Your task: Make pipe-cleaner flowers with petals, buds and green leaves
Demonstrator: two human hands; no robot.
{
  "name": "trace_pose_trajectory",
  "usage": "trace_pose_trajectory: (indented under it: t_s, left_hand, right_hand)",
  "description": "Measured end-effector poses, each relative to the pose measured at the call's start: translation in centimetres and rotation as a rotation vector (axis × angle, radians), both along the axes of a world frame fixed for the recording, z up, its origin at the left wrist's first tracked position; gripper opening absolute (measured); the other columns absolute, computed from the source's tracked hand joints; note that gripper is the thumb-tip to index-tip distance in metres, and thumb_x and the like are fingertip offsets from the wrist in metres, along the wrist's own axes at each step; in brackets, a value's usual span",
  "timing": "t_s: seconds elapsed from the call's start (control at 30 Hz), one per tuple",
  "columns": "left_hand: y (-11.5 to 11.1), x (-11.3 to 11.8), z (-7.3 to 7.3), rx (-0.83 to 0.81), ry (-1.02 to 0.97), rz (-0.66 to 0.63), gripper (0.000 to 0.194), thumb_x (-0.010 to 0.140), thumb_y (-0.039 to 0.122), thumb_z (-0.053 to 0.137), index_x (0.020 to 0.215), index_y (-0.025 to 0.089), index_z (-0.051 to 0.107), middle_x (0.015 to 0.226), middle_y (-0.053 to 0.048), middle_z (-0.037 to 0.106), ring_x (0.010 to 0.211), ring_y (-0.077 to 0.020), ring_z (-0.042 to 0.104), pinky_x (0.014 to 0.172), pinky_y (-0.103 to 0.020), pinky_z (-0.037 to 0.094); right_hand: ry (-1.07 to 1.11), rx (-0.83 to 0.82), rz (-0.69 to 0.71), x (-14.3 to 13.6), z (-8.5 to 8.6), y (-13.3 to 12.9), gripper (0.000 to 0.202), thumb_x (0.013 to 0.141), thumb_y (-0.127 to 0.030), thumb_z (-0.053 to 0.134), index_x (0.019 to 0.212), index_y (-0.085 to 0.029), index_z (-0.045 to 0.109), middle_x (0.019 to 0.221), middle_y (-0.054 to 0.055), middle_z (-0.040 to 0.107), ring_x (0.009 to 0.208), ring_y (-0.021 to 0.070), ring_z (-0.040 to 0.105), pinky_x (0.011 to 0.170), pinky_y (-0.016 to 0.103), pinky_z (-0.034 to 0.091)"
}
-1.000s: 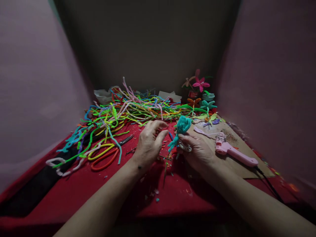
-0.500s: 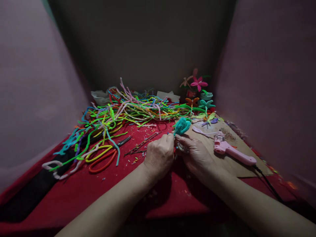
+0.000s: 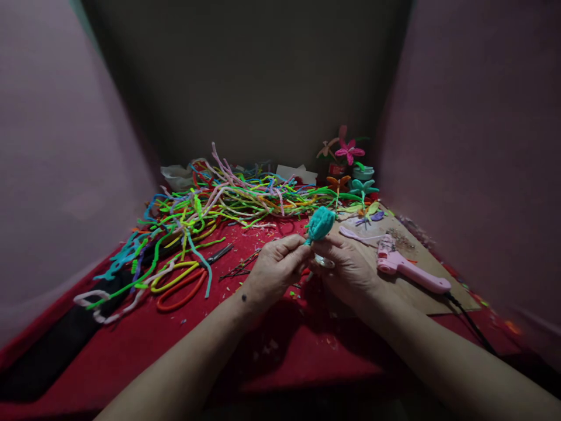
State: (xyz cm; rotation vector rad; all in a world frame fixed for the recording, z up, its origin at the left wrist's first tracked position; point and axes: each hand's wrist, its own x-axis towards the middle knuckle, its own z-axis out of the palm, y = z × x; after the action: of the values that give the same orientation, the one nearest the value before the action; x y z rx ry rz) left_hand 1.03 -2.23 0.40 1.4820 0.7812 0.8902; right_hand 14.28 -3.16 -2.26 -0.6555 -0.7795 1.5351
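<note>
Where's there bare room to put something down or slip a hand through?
Red cloth lies mostly bare between the scissors, black strip and left forearm. Between the forearms, the near cloth is open but for scraps. Crowded: the far side, under the fuzzy stems; the board holds a pink glue gun.

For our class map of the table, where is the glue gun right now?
In the head view, the glue gun lies on the board, to the right of the right hand.

Both hands (image 3: 307, 269) pinch a teal fuzzy bud (image 3: 321, 223) above the red tabletop (image 3: 175, 356).
</note>
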Motion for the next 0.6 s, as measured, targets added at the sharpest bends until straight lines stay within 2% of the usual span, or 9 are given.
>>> trace_pose_trajectory:
  t_s: [0.17, 0.33, 0.43, 0.6]
  left_hand:
    - [0.16, -0.25, -0.24, -0.135, -0.093, -0.115, 0.031, 0.079, 0.037, 0.055, 0.061, 0.015, 0.043, 0.05, 0.007, 0.036, 0.041, -0.0026, 0.029, 0.043, -0.018, 0.022]
    - [0.0, -0.43, -0.14, -0.309, -0.244, -0.259, 0.017, 0.081, 0.034, 0.054, 0.08, 0.017, 0.051, 0.047, 0.009, 0.035, 0.034, -0.0009, 0.023, 0.037, -0.014, 0.022]
    - [-0.16, -0.63, -0.01, -0.354, -0.293, -0.337, 0.018, 0.082, 0.032, 0.053, 0.073, 0.016, 0.05, 0.046, 0.009, 0.036, 0.031, -0.0003, 0.022, 0.034, -0.013, 0.023]
    - [-0.37, -0.94, 0.44, -0.36, -0.298, -0.345, 0.019, 0.082, 0.03, 0.053, 0.071, 0.015, 0.051, 0.046, 0.008, 0.036, 0.032, -0.0005, 0.025, 0.034, -0.013, 0.025]
  right_hand:
    - [0.033, -0.014, 0.033, -0.04, 0.19, -0.2, 0.014, 0.062, -0.021, 0.073, 0.075, -0.02, 0.069, 0.068, -0.002, 0.062, 0.058, 0.0093, 0.051, 0.055, 0.022, 0.039]
    - [0.031, 0.001, 0.135, 0.35, 0.35, -0.21, 0.018, 0.062, -0.023, 0.072, 0.08, -0.02, 0.068, 0.067, 0.0, 0.063, 0.06, 0.0122, 0.053, 0.057, 0.025, 0.042]
    - [0.016, 0.003, 0.134, 0.52, 0.26, -0.07, 0.015, 0.062, -0.026, 0.071, 0.075, -0.019, 0.068, 0.064, 0.0, 0.061, 0.056, 0.0112, 0.051, 0.056, 0.024, 0.041]
    - [0.011, 0.042, 0.1, 0.51, 0.26, -0.3, 0.012, 0.065, -0.019, 0.069, 0.077, -0.018, 0.069, 0.07, 0.0, 0.063, 0.06, 0.0094, 0.051, 0.057, 0.022, 0.04]
